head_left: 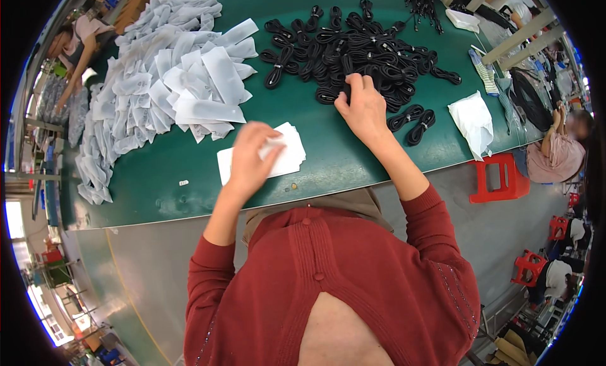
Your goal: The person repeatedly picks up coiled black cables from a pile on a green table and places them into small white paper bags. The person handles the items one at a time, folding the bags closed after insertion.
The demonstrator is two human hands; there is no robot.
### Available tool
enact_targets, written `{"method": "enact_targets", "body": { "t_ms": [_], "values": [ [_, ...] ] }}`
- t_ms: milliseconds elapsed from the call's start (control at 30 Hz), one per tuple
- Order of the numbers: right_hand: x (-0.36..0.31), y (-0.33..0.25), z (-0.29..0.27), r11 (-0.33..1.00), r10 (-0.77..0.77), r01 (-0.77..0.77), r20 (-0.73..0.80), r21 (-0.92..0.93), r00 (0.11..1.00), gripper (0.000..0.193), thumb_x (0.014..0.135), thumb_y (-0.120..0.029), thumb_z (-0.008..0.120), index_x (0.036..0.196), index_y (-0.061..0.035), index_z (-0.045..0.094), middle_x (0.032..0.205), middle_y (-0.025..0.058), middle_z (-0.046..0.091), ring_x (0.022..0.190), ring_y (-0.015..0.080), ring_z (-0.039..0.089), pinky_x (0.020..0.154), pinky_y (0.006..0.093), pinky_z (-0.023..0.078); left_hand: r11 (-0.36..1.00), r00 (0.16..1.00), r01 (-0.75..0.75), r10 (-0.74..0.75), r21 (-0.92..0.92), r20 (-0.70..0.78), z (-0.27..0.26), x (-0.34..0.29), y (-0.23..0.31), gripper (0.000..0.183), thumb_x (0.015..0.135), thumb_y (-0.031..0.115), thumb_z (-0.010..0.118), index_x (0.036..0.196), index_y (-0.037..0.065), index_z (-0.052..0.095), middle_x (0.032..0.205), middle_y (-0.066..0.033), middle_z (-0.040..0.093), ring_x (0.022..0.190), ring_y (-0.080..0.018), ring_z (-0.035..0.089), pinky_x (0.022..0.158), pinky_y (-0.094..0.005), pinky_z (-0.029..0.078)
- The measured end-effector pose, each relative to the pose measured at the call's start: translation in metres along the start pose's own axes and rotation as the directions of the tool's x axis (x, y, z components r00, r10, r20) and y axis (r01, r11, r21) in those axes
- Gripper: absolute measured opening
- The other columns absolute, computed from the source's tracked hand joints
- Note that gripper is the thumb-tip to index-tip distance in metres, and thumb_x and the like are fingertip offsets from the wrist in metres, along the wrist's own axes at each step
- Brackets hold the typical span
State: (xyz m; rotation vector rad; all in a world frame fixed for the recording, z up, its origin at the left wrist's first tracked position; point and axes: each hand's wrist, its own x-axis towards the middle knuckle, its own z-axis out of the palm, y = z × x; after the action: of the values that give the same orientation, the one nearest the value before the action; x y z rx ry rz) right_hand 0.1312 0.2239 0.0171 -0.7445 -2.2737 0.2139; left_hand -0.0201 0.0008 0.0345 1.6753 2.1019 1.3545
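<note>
My right hand [364, 110] reaches into the near side of a pile of black cables [372, 50], each coiled and tied into a bundle. Its thumb and fingers close around one dark bundle [347, 65], partly hidden by the fingers. To the left, my left hand [249, 158] hovers at a small stack of white slips or flat pouches [291, 153]. Motion blurs that hand, but a gap shows between its thumb and fingers, and I see nothing held. Two cable bundles [413, 121] lie apart from the pile, right of my right hand.
A big heap of translucent whitish pouches [183, 82] covers the left of the green table [341, 164]. A white plastic bag [472, 123] lies near the right edge, with thin black leads [424, 6] farther back. A red stool [499, 180] stands beyond; other people sit on both sides.
</note>
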Motion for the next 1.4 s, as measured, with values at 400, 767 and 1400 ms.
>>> {"method": "enact_targets", "body": {
  "t_ms": [400,767,1400],
  "values": [
    [-0.077,-0.036,-0.044,0.799,-0.081,-0.014,0.130,0.601,0.988,0.016,0.081,0.002,0.066,0.092,-0.0022,0.057,0.080,0.0103,0.059,0.063,0.0250,0.059,0.058,0.0341,0.047,0.949,0.966,0.257,-0.259,-0.184,0.018,0.025,-0.023,-0.006,0.008,0.083,0.001,0.070,0.088,0.000,0.063,0.080,-0.0074,0.059,0.070,-0.0167,0.055,0.068,-0.0282,0.046],
    [-0.074,-0.032,-0.045,0.759,-0.276,0.002,0.320,0.651,0.906,0.016,0.081,-0.004,0.068,0.093,-0.0050,0.058,0.084,0.0086,0.063,0.072,0.0282,0.063,0.063,0.0367,0.050,0.942,0.986,0.162,-0.145,-0.295,0.079,0.020,-0.021,-0.002,0.005,0.087,0.001,0.066,0.088,0.001,0.061,0.089,-0.0033,0.060,0.077,-0.0108,0.050,0.072,-0.0239,0.042],
    [-0.082,-0.059,-0.038,0.692,-0.024,-0.268,0.393,0.670,0.919,0.019,0.083,-0.005,0.071,0.099,-0.0058,0.061,0.091,0.0095,0.066,0.077,0.0289,0.061,0.065,0.0384,0.050,0.990,0.994,0.012,0.003,-0.139,0.113,0.002,-0.008,0.016,0.006,0.083,0.000,0.067,0.086,0.003,0.062,0.094,-0.0065,0.066,0.087,-0.0200,0.058,0.073,-0.0315,0.045]
  ]
}}
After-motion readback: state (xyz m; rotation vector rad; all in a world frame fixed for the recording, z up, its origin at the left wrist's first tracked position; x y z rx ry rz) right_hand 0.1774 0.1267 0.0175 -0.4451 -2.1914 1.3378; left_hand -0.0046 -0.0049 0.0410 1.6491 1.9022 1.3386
